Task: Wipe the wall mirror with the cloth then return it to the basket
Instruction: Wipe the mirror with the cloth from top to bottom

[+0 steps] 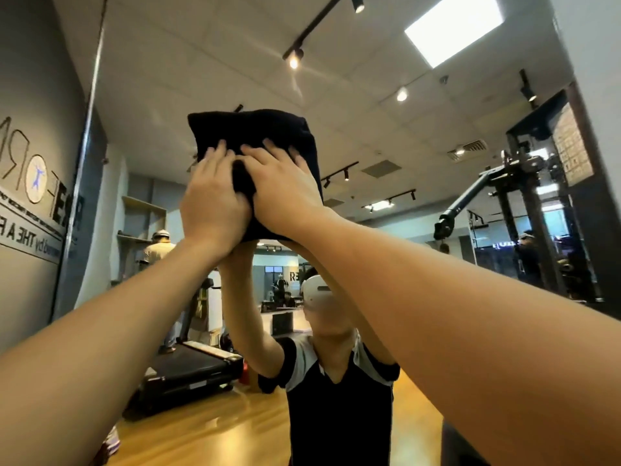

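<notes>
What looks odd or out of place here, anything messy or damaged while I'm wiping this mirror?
Nothing stands out. Both hands, left hand and right hand, press the dark cloth flat against the wall mirror. The cloth is bunched but whole, with no visible cracks or spills.

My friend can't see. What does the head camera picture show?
Two hands, left hand and right hand, press a dark cloth high against a wall mirror. The mirror reflects the person, a treadmill and ceiling lights.
</notes>
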### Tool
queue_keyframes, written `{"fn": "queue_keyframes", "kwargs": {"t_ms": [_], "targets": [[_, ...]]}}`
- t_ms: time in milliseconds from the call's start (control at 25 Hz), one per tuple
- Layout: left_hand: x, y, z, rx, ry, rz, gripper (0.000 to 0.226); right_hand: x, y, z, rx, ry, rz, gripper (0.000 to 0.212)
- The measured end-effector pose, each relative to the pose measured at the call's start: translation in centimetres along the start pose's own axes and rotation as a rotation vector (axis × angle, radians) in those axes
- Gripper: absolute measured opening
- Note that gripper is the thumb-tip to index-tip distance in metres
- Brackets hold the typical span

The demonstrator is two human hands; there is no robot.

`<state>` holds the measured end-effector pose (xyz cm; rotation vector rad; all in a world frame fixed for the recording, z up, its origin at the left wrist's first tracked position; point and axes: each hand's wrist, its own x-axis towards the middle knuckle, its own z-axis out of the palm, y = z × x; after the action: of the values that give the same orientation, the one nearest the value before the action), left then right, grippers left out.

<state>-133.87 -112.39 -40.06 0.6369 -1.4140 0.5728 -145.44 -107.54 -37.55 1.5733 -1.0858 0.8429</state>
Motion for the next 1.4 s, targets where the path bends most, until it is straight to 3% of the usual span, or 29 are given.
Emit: {"fn": "queue_keyframes", "kwargs": {"t_ms": [280, 880, 1160, 1400], "targets": [[-4.7, 6.2, 3.0, 0.105, -0.059, 0.074, 0.077, -6.2, 5.8, -2.4, -0.031, -0.061, -0.026, 0.058], [-5.3, 22.7, 9.9, 0.095, -0.102, 0.134, 0.079, -14.2, 20.1, -9.3, -0.096, -0.013, 0.07, 0.055], [-6.8, 32.4, 14.1, 0.051, -0.167, 0.215, 0.077, -20.1, 27.4, -13.2, -0.168, -0.014, 0.2, 0.054], [-7.5, 36.2, 16.5, 0.061, -0.152, 0.274, 0.072, -22.7, 30.2, -14.3, -0.226, -0.012, 0.307, 0.055]]}}
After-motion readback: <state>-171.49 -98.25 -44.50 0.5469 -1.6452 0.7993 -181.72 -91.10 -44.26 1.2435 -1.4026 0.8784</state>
